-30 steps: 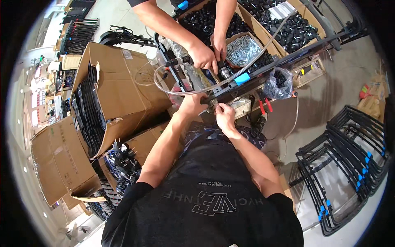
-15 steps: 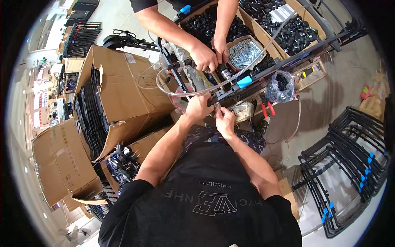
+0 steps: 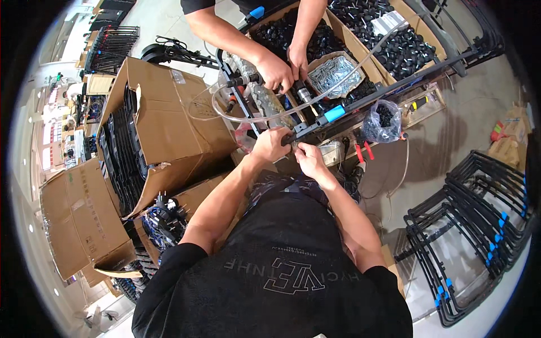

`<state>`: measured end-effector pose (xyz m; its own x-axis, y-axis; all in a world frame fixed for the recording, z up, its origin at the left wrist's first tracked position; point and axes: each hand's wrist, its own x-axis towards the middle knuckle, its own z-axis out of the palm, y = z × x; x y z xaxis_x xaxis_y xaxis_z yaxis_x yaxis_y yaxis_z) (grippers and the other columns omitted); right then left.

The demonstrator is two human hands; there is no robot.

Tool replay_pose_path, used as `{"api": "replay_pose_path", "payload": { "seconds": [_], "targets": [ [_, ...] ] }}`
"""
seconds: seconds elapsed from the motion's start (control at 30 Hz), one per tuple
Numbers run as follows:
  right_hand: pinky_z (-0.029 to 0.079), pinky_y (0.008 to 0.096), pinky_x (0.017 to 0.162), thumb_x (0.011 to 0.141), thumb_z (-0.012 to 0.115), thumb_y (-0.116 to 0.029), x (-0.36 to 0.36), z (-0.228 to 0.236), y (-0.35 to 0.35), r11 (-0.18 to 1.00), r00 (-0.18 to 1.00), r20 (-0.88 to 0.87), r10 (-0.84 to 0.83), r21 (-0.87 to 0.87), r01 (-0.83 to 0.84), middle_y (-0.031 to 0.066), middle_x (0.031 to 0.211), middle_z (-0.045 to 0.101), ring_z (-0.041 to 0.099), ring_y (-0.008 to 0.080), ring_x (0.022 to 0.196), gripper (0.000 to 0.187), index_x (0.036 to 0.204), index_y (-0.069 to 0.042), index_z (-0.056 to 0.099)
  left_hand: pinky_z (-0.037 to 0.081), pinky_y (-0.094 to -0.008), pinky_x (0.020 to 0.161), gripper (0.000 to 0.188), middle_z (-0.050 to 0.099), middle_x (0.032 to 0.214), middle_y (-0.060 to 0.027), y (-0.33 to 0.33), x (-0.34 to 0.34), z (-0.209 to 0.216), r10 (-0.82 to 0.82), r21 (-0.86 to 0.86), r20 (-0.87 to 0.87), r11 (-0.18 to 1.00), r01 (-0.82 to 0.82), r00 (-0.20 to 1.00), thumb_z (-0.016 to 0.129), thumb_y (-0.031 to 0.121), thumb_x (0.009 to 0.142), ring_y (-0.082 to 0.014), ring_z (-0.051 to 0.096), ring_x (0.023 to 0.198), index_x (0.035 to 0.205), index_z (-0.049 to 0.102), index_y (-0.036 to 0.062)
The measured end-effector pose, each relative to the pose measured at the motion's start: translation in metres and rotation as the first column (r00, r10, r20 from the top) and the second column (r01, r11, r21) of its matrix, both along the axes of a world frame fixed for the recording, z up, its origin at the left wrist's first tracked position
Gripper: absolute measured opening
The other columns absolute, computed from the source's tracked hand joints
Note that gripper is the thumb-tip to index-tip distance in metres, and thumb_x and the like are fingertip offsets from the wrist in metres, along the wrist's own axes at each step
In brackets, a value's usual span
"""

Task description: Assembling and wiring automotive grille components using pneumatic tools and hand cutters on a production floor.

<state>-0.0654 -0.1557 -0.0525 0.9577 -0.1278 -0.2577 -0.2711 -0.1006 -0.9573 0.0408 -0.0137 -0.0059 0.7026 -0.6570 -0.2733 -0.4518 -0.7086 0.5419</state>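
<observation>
My left hand [image 3: 271, 144] is closed around a dark part at the near corner of a black tubular frame [image 3: 366, 103]. Close to that corner, the thumb and fingers of my right hand [image 3: 310, 160] are pinched together at a small piece, too blurred and hidden to name. Across the frame, a co-worker's hands [image 3: 286, 69] hold a black and silver power driver [image 3: 304, 94], tilted down toward the frame. Blue tape [image 3: 335, 114] wraps the frame tube right of my hands. A clear hose [image 3: 253, 120] loops over the work just beyond my left hand.
A small box of screws [image 3: 335, 76] sits among cartons of black knobs [image 3: 403, 50]. A clear bag of black parts [image 3: 384, 119] hangs by red-handled pliers [image 3: 363, 151]. At left stands a large open carton [image 3: 180, 112]; at right, stacked black frames [image 3: 468, 225] lie on the floor.
My right fingers have come up slightly closer to my left hand at the frame corner. The co-worker's hands and the driver have shifted a little. The whole view has tilted slightly.
</observation>
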Motion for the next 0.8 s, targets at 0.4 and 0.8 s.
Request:
{"api": "replay_pose_path", "payload": {
  "seconds": [0.4,0.8],
  "targets": [
    [0.045,0.0411,0.059,0.091,0.055,-0.015,0.002,-0.02,-0.003,0.999,0.999,0.017,0.033,-0.039,-0.033,0.0169,0.068,0.061,0.061,0.0325,0.068,0.021,0.08,0.002,0.058,0.053,-0.0403,0.078,0.037,0.067,0.096,-0.018,0.0,0.001,-0.001,-0.002,-0.002,-0.018,1.0,0.002,1.0,0.068,0.021,0.072,-0.0347,0.066,0.089,0.103,0.066,0.0022],
    [0.033,0.0262,0.044,0.092,0.062,-0.012,0.005,-0.025,0.016,0.941,0.963,-0.154,-0.221,0.224,0.252,-0.001,0.057,0.053,0.045,0.006,0.048,0.023,0.071,-0.002,0.059,0.053,-0.0392,0.079,0.036,0.068,0.096,-0.0183,0.0,0.007,0.0,-0.006,-0.032,-0.043,0.999,0.004,0.999,0.07,0.022,0.074,-0.0337,0.067,0.088,0.103,0.067,0.0015]
  ]
}}
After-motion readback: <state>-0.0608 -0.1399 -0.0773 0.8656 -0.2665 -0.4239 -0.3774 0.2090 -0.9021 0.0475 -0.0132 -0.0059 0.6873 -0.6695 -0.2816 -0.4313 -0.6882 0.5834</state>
